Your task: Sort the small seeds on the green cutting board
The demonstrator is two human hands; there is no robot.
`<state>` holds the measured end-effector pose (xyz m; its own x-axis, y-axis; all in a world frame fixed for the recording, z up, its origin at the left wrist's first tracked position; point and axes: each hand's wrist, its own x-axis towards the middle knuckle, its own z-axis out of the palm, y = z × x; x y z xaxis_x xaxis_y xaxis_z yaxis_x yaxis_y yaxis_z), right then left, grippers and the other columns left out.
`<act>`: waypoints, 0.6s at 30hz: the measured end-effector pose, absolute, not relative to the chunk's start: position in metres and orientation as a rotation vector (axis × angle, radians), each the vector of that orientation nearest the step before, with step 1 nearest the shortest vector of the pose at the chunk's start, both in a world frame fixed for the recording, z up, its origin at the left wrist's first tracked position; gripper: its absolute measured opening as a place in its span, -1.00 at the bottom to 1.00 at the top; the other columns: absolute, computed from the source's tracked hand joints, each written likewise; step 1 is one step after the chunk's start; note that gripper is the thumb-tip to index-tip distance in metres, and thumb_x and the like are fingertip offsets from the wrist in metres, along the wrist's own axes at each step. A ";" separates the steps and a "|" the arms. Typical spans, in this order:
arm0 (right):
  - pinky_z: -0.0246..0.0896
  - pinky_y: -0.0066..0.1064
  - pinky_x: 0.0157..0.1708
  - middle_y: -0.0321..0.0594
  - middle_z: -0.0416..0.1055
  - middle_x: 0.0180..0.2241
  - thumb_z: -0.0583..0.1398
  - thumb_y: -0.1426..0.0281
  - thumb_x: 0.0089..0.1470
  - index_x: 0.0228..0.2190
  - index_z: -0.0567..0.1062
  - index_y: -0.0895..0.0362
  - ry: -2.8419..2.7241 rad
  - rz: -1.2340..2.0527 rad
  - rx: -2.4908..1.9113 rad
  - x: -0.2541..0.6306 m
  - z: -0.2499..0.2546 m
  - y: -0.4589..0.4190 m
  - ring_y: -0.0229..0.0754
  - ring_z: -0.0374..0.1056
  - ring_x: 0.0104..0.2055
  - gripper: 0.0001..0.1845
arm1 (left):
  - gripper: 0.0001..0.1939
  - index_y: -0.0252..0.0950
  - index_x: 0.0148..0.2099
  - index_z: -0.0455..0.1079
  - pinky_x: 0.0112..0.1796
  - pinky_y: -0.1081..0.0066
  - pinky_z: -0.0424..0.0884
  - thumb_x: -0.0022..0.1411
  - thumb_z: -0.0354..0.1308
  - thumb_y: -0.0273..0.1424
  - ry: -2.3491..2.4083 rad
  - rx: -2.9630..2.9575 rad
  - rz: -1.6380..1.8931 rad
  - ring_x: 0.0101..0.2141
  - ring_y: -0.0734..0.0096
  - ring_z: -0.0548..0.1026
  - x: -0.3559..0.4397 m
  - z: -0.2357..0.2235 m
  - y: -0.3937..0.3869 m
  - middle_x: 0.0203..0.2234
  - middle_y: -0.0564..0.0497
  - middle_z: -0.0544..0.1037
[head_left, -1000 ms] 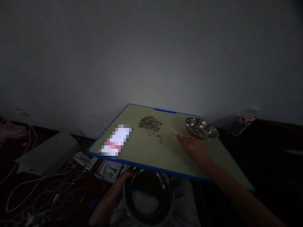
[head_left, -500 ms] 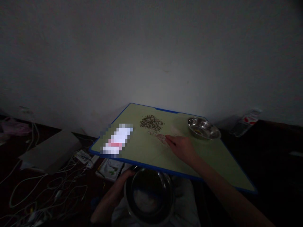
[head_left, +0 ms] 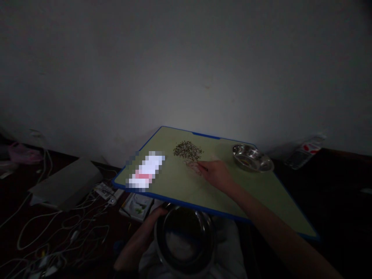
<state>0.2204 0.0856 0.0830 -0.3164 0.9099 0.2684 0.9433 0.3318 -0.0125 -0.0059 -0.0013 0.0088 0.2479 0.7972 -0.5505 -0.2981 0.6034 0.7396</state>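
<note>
Ok so from my end, the right hand [head_left: 216, 174] has its fingers pinched around a thin, pale pinkish, see-through piece [head_left: 192, 166], right by the near edge of a loose pile of tiny dark-and-whitish grains [head_left: 187, 150] on the pale green table with a blue rim [head_left: 171, 193]. Can't tell what the piece is made of; I'd guess light and bendy, best pinched at its right end. Grains look light and scattery, easier gathered in bulk than singly.

Left hand [head_left: 155, 217] is gripping the left rim of a round, shiny metal bowl [head_left: 207, 221] in the lap. Probably stiff and slick, so the rim's the spot.

Count: one piece, one pile (grains too tiny to count), two bowls including a silvery metal one [head_left: 263, 162] on the table's right.
</note>
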 end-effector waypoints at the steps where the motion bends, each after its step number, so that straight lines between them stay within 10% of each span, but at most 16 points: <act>1: 0.01 -0.46 -0.46 -0.16 0.52 -0.43 -0.03 0.27 0.15 -0.34 0.54 0.10 -2.377 -0.215 -1.688 0.218 0.084 0.089 -0.22 0.38 -0.44 -0.64 | -0.83 -0.28 -0.45 0.45 -0.29 0.35 0.30 -0.06 0.12 -0.29 1.078 0.549 0.800 -0.44 0.27 0.49 -0.006 0.010 -0.002 -0.61 0.08 0.57; 18: -0.05 -0.51 -0.55 -0.30 0.48 -0.55 0.07 0.29 0.07 -0.33 0.57 0.07 -2.400 0.209 -1.527 0.213 0.091 0.117 -0.31 0.27 -0.55 -0.72 | -0.86 -0.29 -0.49 0.45 -0.28 0.38 0.28 -0.05 0.10 -0.36 1.048 0.574 0.804 -0.47 0.35 0.44 -0.007 0.006 0.000 -0.69 0.11 0.50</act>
